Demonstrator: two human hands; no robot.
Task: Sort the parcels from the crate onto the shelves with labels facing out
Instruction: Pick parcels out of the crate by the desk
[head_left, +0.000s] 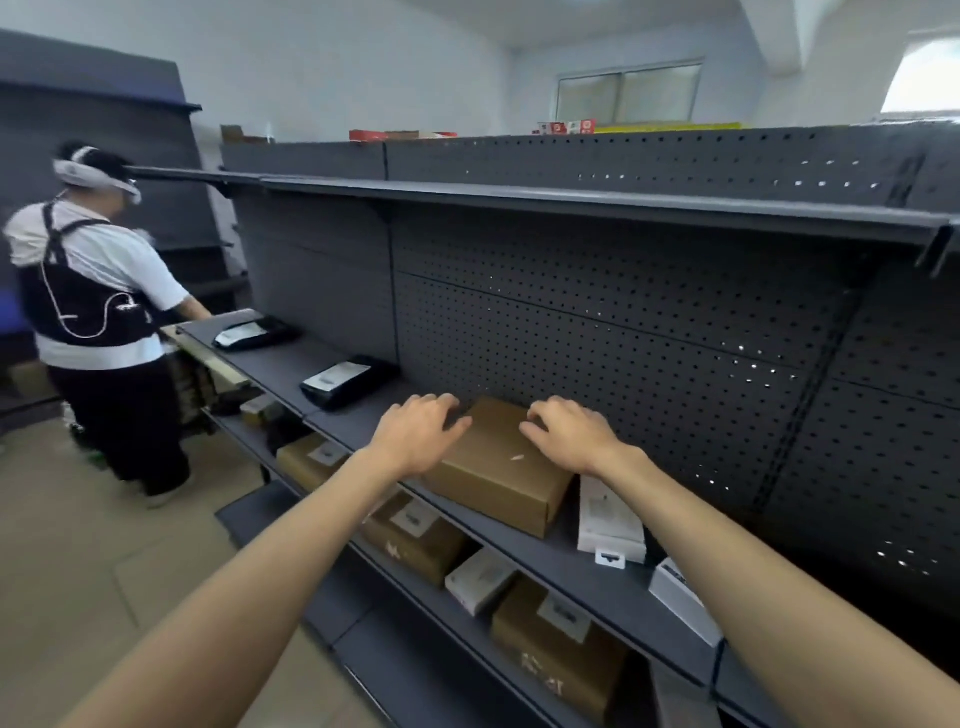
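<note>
Plain brown cardboard parcel (498, 462) at frame centre, flat on dark grey metal shelf (587, 566). Left hand (418, 434), right hand (569, 434) atop, fingers loosely curled, steadying. No label showing; probably mid-turn.

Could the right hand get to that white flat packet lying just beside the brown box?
Probably yes. The right hand rests on the brown box, and the white packet lies right beside it on the same shelf, with nothing between.

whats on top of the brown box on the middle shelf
Both hands rest on the brown box: the left hand and the right hand. A small white scrap lies between them. No label shows there; anything under the hands is hidden.
</note>
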